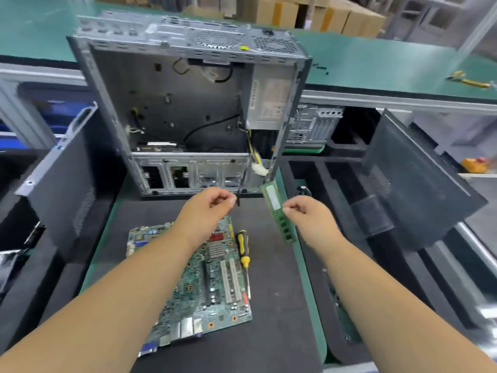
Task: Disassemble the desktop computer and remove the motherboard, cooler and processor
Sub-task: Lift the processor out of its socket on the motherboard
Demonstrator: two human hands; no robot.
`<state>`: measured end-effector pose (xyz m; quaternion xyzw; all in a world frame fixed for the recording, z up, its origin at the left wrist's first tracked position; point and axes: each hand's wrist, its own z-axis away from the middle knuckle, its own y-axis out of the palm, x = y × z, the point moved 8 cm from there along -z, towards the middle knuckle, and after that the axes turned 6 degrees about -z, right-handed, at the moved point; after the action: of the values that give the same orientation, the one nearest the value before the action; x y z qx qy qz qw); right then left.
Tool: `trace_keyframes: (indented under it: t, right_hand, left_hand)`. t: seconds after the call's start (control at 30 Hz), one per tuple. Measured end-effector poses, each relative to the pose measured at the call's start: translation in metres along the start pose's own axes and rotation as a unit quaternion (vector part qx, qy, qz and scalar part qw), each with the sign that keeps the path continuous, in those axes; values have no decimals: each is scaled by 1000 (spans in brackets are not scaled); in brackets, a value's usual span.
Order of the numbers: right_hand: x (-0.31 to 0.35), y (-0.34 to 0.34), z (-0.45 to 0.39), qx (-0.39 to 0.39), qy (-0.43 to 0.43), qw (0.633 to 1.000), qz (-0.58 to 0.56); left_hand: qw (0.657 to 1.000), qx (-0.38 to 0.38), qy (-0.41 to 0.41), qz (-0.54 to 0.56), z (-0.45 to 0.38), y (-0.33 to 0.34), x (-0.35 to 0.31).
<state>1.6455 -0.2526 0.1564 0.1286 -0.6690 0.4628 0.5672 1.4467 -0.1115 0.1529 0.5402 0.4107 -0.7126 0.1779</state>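
The green motherboard [209, 286] lies flat on the black mat [277, 305] in front of me, my left forearm crossing over it. Behind it stands the open grey computer case [172, 103], its main bay bare except for loose cables and the power supply [269, 103] at the upper right. My right hand [309, 219] pinches a green memory stick [275, 208] in the air, right of the board. My left hand [207, 208] hovers over the board's far edge, fingertips pinched at a thin black strip [238, 199]; what that strip is cannot be made out.
A yellow-and-black screwdriver [243, 249] lies along the motherboard's right edge. Dark side panels lean at the left [61, 184] and right [411, 184]. Another case [312, 125] sits behind at the right. Black foam trays flank the mat. Cardboard boxes [322, 14] stand beyond the green bench.
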Motion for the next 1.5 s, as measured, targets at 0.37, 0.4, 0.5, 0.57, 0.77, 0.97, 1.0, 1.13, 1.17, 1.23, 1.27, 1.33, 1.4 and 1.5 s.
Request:
trace_keyframes:
  t: [0.37, 0.4, 0.5, 0.57, 0.77, 0.97, 1.0, 1.13, 1.17, 1.23, 1.27, 1.33, 1.4, 1.5]
  right_hand:
    - [-75, -34, -107, -24, 109, 993, 33]
    - [-76, -31, -117, -12, 109, 993, 47]
    - [-74, -25, -144, 0, 107, 991, 84]
    - [-75, -19, -161, 3, 97, 989, 109]
    - [-78, -3, -188, 4, 116, 975, 187]
    - [-85, 0, -189, 7, 136, 965, 223]
    - [-86, 0, -187, 5, 137, 963, 232]
    - [-79, 0, -181, 0, 126, 958, 259]
    - [-76, 0, -179, 1, 121, 956, 266]
    - [-70, -1, -175, -2, 112, 956, 270]
    - [-67, -2, -173, -4, 106, 957, 269]
    - [-59, -2, -168, -3, 94, 961, 261]
    - [-52, 0, -159, -1, 87, 964, 251]
    - [-43, 4, -140, -5, 75, 969, 236]
  left_hand:
    - [996, -39, -68, -40, -11, 36, 6]
    - [995, -48, -75, -40, -12, 36, 7]
    - [992, -74, -94, -45, -14, 34, 12]
    - [989, -93, -101, -48, -16, 30, 14]
    - [985, -111, -120, -55, -13, 22, 19]
    - [982, -127, -128, -63, -8, 11, 24]
    - [981, -127, -130, -62, -8, 10, 25]
    - [981, -130, -131, -59, -6, 8, 26]
    - [981, -129, -130, -61, -6, 7, 26]
    - [982, -126, -125, -63, -4, 6, 27]
    - [983, -126, -122, -60, -3, 6, 27]
    - [983, -127, -117, -56, 0, 5, 28]
    - [984, -128, -112, -55, 3, 2, 32]
    - [985, -125, -101, -60, 6, -6, 37]
